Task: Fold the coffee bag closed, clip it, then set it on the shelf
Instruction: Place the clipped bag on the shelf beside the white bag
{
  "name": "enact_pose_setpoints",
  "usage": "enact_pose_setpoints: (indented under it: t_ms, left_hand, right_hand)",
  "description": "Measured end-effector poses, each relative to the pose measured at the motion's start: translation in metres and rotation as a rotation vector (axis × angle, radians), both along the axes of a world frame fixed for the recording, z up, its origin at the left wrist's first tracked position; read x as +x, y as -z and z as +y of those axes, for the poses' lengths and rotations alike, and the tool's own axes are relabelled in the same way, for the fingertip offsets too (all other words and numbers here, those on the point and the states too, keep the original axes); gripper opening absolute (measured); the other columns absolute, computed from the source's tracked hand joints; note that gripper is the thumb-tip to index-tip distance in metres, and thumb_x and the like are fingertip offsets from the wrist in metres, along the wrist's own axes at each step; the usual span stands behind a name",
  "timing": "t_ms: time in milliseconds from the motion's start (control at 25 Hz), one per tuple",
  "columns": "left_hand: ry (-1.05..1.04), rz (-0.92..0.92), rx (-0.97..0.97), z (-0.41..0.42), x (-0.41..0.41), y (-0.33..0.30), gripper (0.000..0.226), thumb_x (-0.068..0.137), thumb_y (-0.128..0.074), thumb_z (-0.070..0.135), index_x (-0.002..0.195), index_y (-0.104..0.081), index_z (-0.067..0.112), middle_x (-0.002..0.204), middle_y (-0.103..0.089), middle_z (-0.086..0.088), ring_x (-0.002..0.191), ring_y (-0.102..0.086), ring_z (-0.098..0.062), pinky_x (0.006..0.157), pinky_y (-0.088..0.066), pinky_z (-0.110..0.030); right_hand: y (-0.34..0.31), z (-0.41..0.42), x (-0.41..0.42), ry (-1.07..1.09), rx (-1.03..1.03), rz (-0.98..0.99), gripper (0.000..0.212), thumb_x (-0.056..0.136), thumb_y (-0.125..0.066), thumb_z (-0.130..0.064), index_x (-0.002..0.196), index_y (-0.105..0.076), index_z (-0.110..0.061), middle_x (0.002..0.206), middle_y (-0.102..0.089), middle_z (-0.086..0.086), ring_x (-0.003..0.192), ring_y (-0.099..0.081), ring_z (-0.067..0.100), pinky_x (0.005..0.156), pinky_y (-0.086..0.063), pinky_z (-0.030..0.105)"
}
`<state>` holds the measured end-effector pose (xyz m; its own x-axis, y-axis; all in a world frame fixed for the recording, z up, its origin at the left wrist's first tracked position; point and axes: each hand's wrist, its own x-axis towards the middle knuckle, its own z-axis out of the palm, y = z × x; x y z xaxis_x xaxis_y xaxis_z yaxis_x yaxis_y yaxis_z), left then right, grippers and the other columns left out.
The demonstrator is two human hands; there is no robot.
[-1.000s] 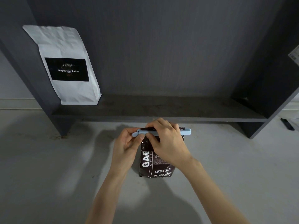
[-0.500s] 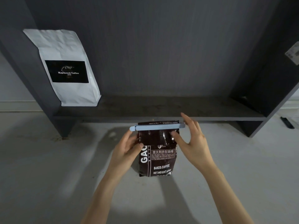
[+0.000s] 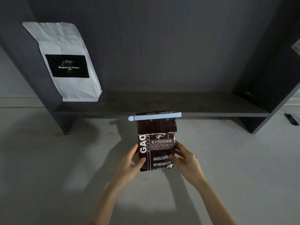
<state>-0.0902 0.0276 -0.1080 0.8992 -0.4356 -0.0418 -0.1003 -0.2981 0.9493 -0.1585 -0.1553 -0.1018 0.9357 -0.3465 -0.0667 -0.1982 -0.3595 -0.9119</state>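
Note:
A dark brown coffee bag [image 3: 156,143] with white lettering stands upright on the pale floor just in front of the dark shelf [image 3: 162,104]. Its top is folded over and a light blue clip [image 3: 155,118] runs across the fold. My left hand [image 3: 129,161] grips the bag's lower left side, thumb on its front. On the lower right side, my right hand [image 3: 185,158] holds the bag with the fingers spread along its edge.
A white coffee bag [image 3: 66,62] with a black label leans in the shelf's left corner. Dark side panels [image 3: 267,78] close the shelf at both ends. A small dark object [image 3: 291,119] lies on the floor at the far right.
Both hands have left the clip at the bag's top and slid down to grip the bag's lower sides. The clip stays shut across the fold.

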Motion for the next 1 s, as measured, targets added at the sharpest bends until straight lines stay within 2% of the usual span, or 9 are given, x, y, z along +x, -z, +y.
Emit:
enact_pose_setpoints:
  t_ms: [80, 160, 280, 360, 520, 640, 760, 920, 1000]
  left_hand:
    - [-0.017, -0.020, 0.069, 0.000, 0.000, 0.007, 0.067, 0.070, -0.060, 0.034, 0.124, -0.023, 0.041, 0.122, -0.049, 0.005, 0.078, -0.049, -0.003, 0.076, -0.042, -0.017]
    - [-0.028, -0.013, 0.057, -0.001, 0.002, 0.011, 0.064, 0.078, -0.062, 0.018, 0.132, -0.029, 0.028, 0.125, -0.049, 0.004, 0.100, -0.054, -0.013, 0.088, -0.041, -0.028]
    - [-0.028, -0.018, 0.036, -0.002, 0.002, 0.009, 0.056, 0.081, -0.058, 0.003, 0.132, -0.037, 0.015, 0.123, -0.054, 0.004, 0.116, -0.052, -0.015, 0.091, -0.044, -0.019]
    - [-0.037, -0.012, 0.015, -0.001, 0.002, 0.005, 0.055, 0.081, -0.057, -0.001, 0.131, -0.038, 0.015, 0.117, -0.057, 0.004, 0.111, -0.055, -0.015, 0.079, -0.045, -0.004]
    - [-0.070, -0.049, -0.053, 0.004, 0.011, -0.018, 0.058, 0.081, -0.057, -0.001, 0.131, -0.035, 0.019, 0.121, -0.054, 0.002, 0.114, -0.052, -0.017, 0.078, -0.044, -0.003]
    - [-0.100, -0.068, -0.115, 0.011, 0.023, -0.047, 0.057, 0.081, -0.055, -0.005, 0.132, -0.035, 0.011, 0.119, -0.049, 0.006, 0.112, -0.048, -0.011, 0.068, -0.041, 0.004]
    - [-0.111, -0.147, -0.131, 0.019, 0.043, -0.073, 0.058, 0.080, -0.055, -0.005, 0.132, -0.034, 0.011, 0.120, -0.046, 0.009, 0.111, -0.049, -0.005, 0.068, -0.040, 0.005]
    - [-0.131, -0.257, -0.112, 0.031, 0.075, -0.101, 0.058, 0.081, -0.054, -0.004, 0.132, -0.033, 0.012, 0.114, -0.045, 0.016, 0.086, -0.050, 0.025, 0.066, -0.039, 0.007]
    - [-0.143, -0.291, -0.110, 0.039, 0.096, -0.110, 0.057, 0.081, -0.055, -0.003, 0.133, -0.034, 0.011, 0.120, -0.051, 0.006, 0.090, -0.055, 0.017, 0.073, -0.042, 0.004]
  right_hand:
    - [0.002, 0.002, 0.000, 0.016, 0.000, -0.005, 0.055, 0.079, -0.061, -0.007, 0.126, -0.046, -0.031, 0.113, -0.065, -0.006, 0.109, -0.058, 0.007, 0.096, -0.048, 0.027]
    - [0.001, 0.004, -0.001, 0.040, -0.004, -0.016, 0.055, 0.079, -0.061, -0.006, 0.125, -0.047, -0.031, 0.108, -0.065, -0.011, 0.106, -0.058, 0.003, 0.086, -0.045, 0.008]
    - [-0.003, 0.006, -0.002, 0.058, -0.021, -0.033, 0.052, 0.079, -0.060, -0.004, 0.122, -0.050, -0.030, 0.104, -0.065, -0.012, 0.100, -0.058, -0.005, 0.075, -0.038, -0.007]
    - [-0.007, 0.008, -0.001, 0.042, -0.026, -0.047, 0.051, 0.079, -0.060, -0.003, 0.121, -0.052, -0.029, 0.102, -0.065, -0.014, 0.090, -0.055, -0.020, 0.072, -0.037, -0.008]
    - [-0.026, 0.012, 0.013, 0.019, -0.045, -0.114, 0.050, 0.079, -0.060, -0.003, 0.121, -0.052, -0.029, 0.101, -0.064, -0.016, 0.082, -0.049, -0.030, 0.067, -0.038, -0.008]
    - [-0.047, 0.016, 0.033, -0.016, -0.087, -0.163, 0.048, 0.079, -0.061, -0.006, 0.119, -0.053, -0.031, 0.097, -0.064, -0.018, 0.083, -0.053, -0.025, 0.069, -0.039, -0.007]
    - [-0.070, 0.020, 0.059, -0.059, -0.129, -0.200, 0.046, 0.079, -0.062, -0.008, 0.120, -0.054, -0.027, 0.098, -0.066, -0.012, 0.089, -0.058, -0.009, 0.071, -0.039, -0.007]
    - [-0.098, 0.028, 0.098, -0.105, -0.193, -0.257, 0.045, 0.078, -0.063, -0.011, 0.119, -0.054, -0.027, 0.101, -0.070, -0.007, 0.092, -0.061, -0.002, 0.075, -0.038, -0.007]
    - [-0.108, 0.032, 0.120, -0.110, -0.214, -0.287, 0.044, 0.078, -0.064, -0.012, 0.119, -0.054, -0.026, 0.102, -0.071, -0.004, 0.094, -0.063, 0.002, 0.078, -0.037, -0.005]
